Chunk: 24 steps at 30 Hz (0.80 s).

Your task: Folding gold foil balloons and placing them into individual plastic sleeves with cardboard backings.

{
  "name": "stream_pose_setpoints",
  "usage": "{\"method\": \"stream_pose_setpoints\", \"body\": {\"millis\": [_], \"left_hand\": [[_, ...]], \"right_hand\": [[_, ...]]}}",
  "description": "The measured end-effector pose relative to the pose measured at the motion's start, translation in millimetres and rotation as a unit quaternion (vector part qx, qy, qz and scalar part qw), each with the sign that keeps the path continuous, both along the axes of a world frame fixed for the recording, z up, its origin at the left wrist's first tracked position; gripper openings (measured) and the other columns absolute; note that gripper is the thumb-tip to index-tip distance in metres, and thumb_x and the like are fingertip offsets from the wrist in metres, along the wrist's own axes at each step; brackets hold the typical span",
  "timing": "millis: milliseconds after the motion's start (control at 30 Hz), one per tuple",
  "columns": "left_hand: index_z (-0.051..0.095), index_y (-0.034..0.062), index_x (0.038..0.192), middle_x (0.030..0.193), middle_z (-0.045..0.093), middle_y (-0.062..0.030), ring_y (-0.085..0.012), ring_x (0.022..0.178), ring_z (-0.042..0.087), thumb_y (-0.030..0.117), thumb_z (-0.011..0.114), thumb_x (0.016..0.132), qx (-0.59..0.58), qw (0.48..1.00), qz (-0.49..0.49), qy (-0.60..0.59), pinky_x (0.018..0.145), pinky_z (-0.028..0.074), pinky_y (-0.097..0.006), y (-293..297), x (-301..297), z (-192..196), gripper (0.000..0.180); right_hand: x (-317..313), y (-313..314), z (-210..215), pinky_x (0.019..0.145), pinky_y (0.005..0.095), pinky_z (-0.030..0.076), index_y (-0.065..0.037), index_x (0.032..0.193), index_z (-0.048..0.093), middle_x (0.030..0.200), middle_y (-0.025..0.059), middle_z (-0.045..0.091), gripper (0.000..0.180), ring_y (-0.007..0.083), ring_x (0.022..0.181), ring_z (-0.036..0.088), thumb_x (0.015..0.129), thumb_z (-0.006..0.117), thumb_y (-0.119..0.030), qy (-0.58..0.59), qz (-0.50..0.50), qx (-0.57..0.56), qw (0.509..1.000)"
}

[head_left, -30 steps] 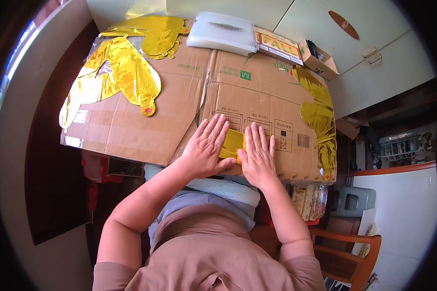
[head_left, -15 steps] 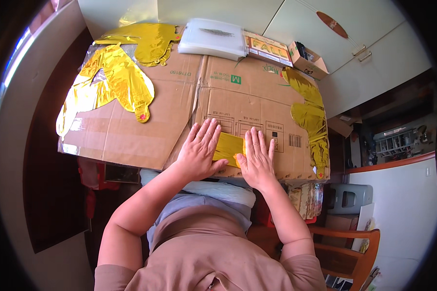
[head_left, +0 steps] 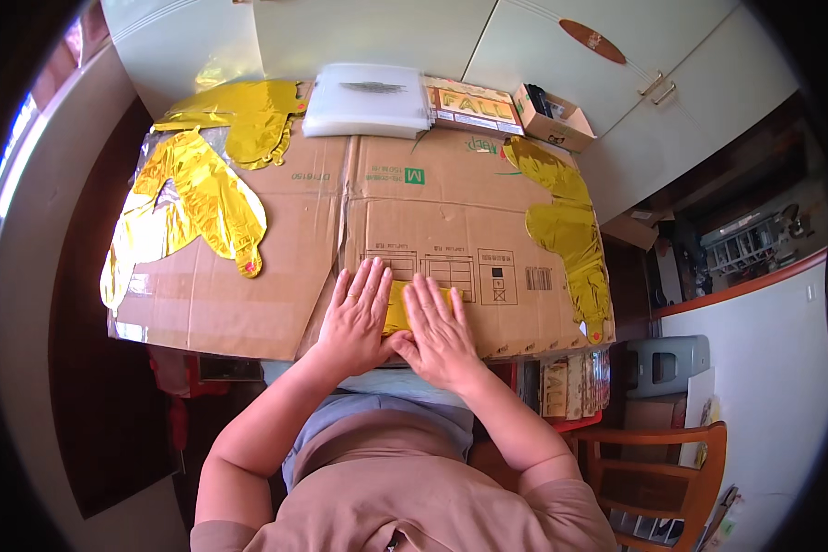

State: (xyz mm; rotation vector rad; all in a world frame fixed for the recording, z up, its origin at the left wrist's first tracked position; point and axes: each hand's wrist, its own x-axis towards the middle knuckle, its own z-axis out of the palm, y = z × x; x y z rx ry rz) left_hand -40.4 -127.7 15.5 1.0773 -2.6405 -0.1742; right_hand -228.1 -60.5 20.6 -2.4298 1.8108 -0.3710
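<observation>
A folded piece of gold foil balloon point(head_left: 396, 311) lies on the flattened cardboard point(head_left: 290, 230), near its front edge. My left hand point(head_left: 356, 317) rests flat over the foil's left side, fingers straight. My right hand point(head_left: 440, 336) lies flat across its right part, so only a strip shows between the two and a bit past the right fingertips. The thumbs meet at the near end. Flat, uninflated gold foil balloons lie around: one point(head_left: 193, 198) at the left, others point(head_left: 262, 115) stacked at the back left, and more point(head_left: 570, 244) along the right edge.
At the back stand a stack of clear plastic sleeves point(head_left: 366, 101), a printed flat box point(head_left: 474, 106) and an open small carton point(head_left: 561, 124) with dark items. White cabinets point(head_left: 368, 37) rise behind. A wooden chair point(head_left: 658, 469) and a grey-blue stool point(head_left: 667, 363) are at the right.
My right hand has slid left over the foil, closer to my left hand, and the thumbs now meet. The view has shifted, so the cardboard sits lower and further left.
</observation>
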Motion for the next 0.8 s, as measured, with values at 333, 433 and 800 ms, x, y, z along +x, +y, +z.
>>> {"method": "stream_pose_setpoints", "body": {"millis": [333, 433, 800], "left_hand": [[0.023, -0.0077, 0.154, 0.161, 0.023, -0.0278, -0.0398, 0.152, 0.018, 0.067, 0.048, 0.092, 0.028, 0.999, -0.017, 0.01, 0.123, 0.009, -0.054, 0, 2, 8, 0.101], [0.02, -0.0054, 0.156, 0.162, 0.02, -0.0268, -0.0387, 0.153, 0.016, 0.069, 0.05, 0.089, 0.033, 0.999, -0.011, 0.004, 0.123, 0.008, -0.054, 0, 4, 7, 0.105], [0.026, 0.0031, 0.157, 0.162, 0.02, -0.0275, -0.0393, 0.152, 0.018, 0.069, 0.051, 0.089, 0.068, 0.994, -0.03, 0.081, 0.123, 0.01, -0.054, -3, 9, 12, 0.097]], "right_hand": [[-27, 16, 4, 0.122, 0.0596, 0.009, -0.002, 0.159, 0.02, 0.166, 0.0207, 0.015, 0.081, 0.0355, 0.153, 0.017, 0.099, 0.049, -0.049, 0.022, -0.017, 0.031, 0.999], [-33, 18, 5, 0.121, 0.0612, 0.006, -0.003, 0.159, 0.019, 0.166, 0.0202, 0.014, 0.081, 0.0349, 0.154, 0.015, 0.1, 0.049, -0.049, 0.023, -0.019, 0.048, 0.998], [-54, 10, 22, 0.122, 0.0584, 0.0, -0.003, 0.159, 0.016, 0.166, 0.0209, 0.012, 0.081, 0.0364, 0.154, 0.012, 0.103, 0.033, -0.059, -0.05, 0.027, 0.119, 0.991]]}}
